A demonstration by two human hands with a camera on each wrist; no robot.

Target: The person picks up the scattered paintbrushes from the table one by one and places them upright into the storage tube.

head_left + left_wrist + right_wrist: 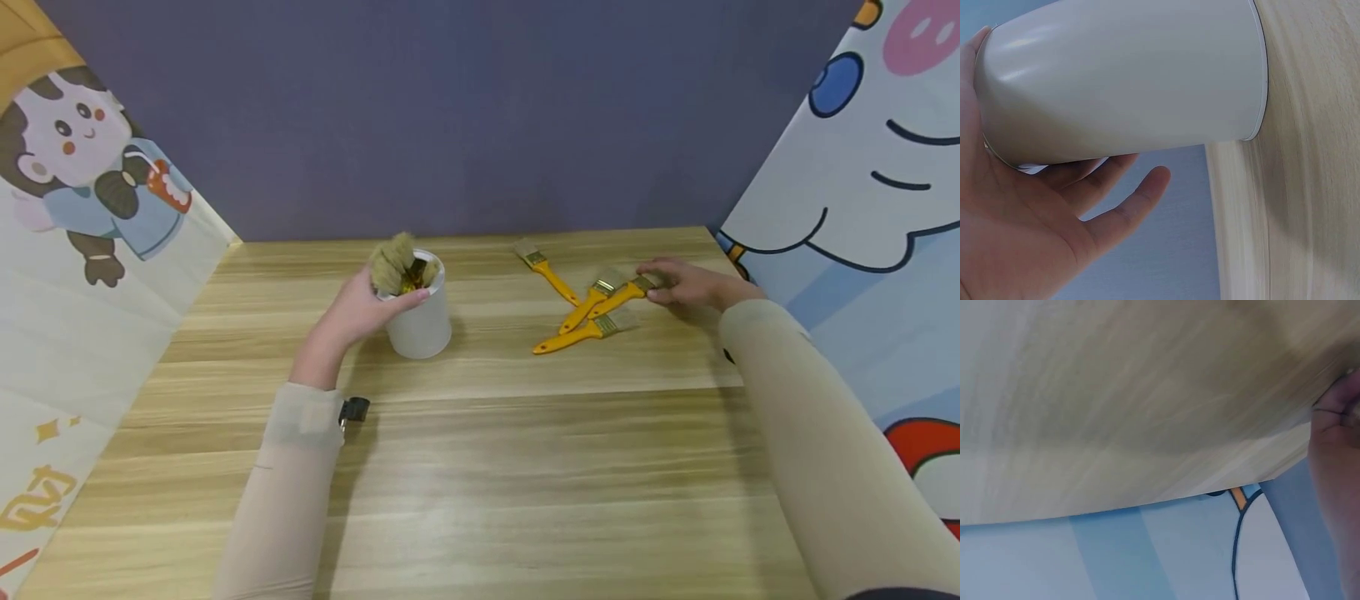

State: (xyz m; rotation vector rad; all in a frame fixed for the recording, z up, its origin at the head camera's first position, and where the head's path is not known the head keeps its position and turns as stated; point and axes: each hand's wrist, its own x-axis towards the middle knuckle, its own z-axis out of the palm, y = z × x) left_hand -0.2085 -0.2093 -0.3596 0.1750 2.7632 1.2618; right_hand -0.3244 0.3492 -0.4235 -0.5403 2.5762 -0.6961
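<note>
My left hand (362, 304) holds a white cylindrical cup (422, 323) at its rim, thumb across the near side. In the left wrist view, some fingers (1147, 187) of that hand stand away from the cup wall. Brushes with pale, fluffy bristles (393, 265) stick up out of the cup. On the right, my right hand (686, 283) pinches a yellow-handled paintbrush (621, 297) at its bristle end. Beside it lie more such brushes: a middle paintbrush (582, 310), a near paintbrush (572, 339) and a far paintbrush (553, 279). The right wrist view shows only part of that hand.
The wood-grain table (525, 475) carries the cup and brushes. A dark blue-grey wall (465, 117) rises at its back edge. Printed cartoon panels stand at the left (142, 292) and right (840, 225).
</note>
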